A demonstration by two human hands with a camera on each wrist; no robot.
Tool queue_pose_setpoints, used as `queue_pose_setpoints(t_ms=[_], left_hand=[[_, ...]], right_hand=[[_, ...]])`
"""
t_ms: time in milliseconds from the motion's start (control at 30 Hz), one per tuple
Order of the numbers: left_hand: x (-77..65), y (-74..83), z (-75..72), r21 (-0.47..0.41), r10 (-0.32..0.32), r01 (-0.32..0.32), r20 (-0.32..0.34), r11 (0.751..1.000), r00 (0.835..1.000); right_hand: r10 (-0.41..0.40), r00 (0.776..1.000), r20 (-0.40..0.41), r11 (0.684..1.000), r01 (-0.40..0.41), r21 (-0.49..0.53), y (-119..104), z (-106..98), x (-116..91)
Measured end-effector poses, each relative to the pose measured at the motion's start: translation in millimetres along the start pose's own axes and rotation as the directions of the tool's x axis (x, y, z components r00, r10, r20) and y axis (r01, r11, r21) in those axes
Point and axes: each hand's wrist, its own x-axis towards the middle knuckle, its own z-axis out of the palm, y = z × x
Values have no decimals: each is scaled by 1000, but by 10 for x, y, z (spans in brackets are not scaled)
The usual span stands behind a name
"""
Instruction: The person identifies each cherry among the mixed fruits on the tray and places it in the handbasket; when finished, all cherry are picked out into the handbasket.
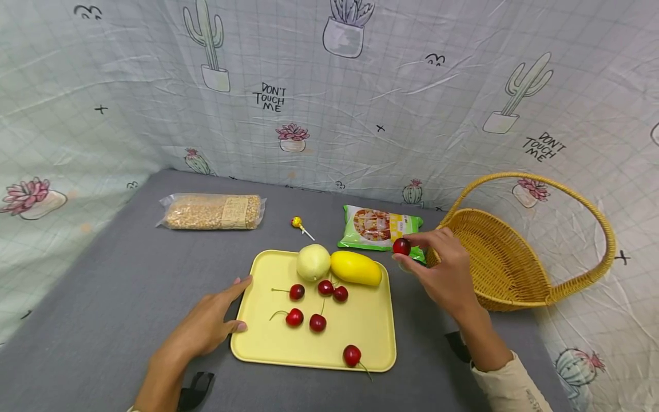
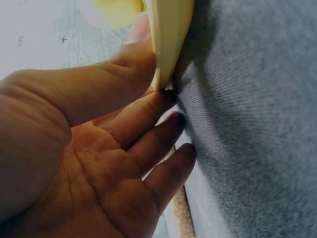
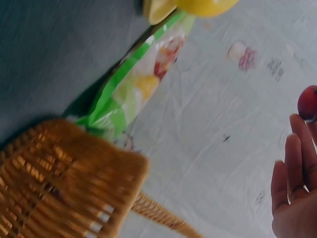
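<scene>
My right hand (image 1: 447,269) pinches a dark red cherry (image 1: 401,246) between thumb and fingertips, held up near the basket's left side. In the right wrist view, the same cherry (image 3: 308,103) appears above the extended fingers. My left hand (image 1: 203,323) rests at the left edge of a yellow tray (image 1: 278,349), with thumb and index finger spread along the rim. Its other fingers touch the grey cloth beside the tray wall (image 2: 171,39) in the left wrist view. On the tray lie several stemmed cherries (image 1: 317,323), a pale round fruit (image 1: 313,262) and a yellow oblong fruit (image 1: 356,268).
A wicker basket (image 1: 501,263) with a tall handle stands at the right. Behind the tray lie a green-and-white packet (image 1: 373,224), a lollipop (image 1: 297,222) and a clear bag of grain-like pieces (image 1: 206,212). A patterned cloth (image 1: 319,114) hangs behind the grey surface.
</scene>
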Motion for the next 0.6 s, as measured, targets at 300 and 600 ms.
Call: queue_pose_setpoints(t_ms=[300,600], left_hand=[[-5,3,-1,15,5,-5,-8,1000,1000],[3,-3,11,21,9,-9,-19,1000,1000]], right_hand=[[148,975,-167,989,-150,2,281,-145,55],[248,924,-289,969,-242,59,599,-209,74]])
